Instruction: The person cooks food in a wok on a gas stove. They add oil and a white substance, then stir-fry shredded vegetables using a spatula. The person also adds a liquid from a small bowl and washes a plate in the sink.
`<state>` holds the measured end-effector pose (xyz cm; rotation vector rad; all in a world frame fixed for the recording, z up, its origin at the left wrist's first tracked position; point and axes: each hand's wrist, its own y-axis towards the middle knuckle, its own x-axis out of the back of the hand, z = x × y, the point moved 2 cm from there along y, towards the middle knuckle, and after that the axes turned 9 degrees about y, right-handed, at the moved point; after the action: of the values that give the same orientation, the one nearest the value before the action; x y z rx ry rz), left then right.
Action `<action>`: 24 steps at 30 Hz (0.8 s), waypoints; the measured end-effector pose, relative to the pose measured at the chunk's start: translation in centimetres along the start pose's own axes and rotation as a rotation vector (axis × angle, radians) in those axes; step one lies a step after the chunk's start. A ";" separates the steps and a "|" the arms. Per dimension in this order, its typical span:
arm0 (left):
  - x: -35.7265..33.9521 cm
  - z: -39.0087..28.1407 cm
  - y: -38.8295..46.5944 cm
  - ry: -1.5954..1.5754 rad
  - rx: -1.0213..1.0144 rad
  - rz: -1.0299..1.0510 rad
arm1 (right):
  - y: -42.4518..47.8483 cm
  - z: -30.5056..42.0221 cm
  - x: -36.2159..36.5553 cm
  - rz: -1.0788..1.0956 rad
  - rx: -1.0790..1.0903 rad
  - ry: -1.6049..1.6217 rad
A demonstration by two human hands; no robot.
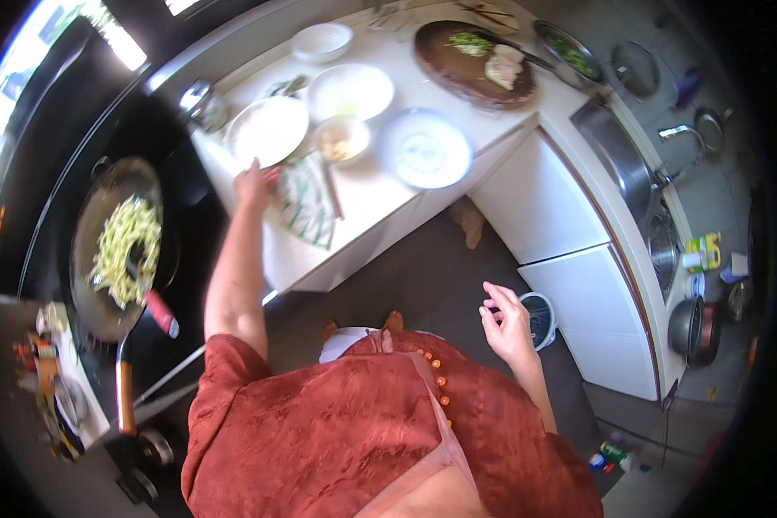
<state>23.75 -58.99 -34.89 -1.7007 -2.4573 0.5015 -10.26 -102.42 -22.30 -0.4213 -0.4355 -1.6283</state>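
Note:
My left hand is at the near rim of a white plate on the counter, thumb over the edge; the other fingers are mostly hidden. Right beside it lies a green-and-white striped cloth with a red patch near my fingers. A small bowl with pale pieces in it, a larger white bowl and a blue-rimmed plate stand to the right. My right hand hangs in the air above the floor, fingers slightly bent and apart, holding nothing.
On the left, a wok on the black stove holds shredded pale-green food and a red-handled spatula. A round cutting board carries chopped greens, a pale block and a knife. The sink and a floor bin are to the right.

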 end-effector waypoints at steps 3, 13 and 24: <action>-0.1 1.4 4.1 0.161 0.101 -0.173 | 0.1 -2.7 3.5 -0.062 -0.032 -0.012; 3.0 -2.1 5.8 -0.068 0.025 -0.098 | 11.4 -8.5 10.1 -0.066 0.119 0.068; -28.8 -16.1 -8.5 0.255 -0.146 0.156 | 25.9 -19.1 21.4 -0.330 -0.058 0.260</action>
<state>31.16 -85.07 -14.28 -1.8894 -2.2409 0.1094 13.11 -132.87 -26.84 -0.1811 -0.2700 -1.9896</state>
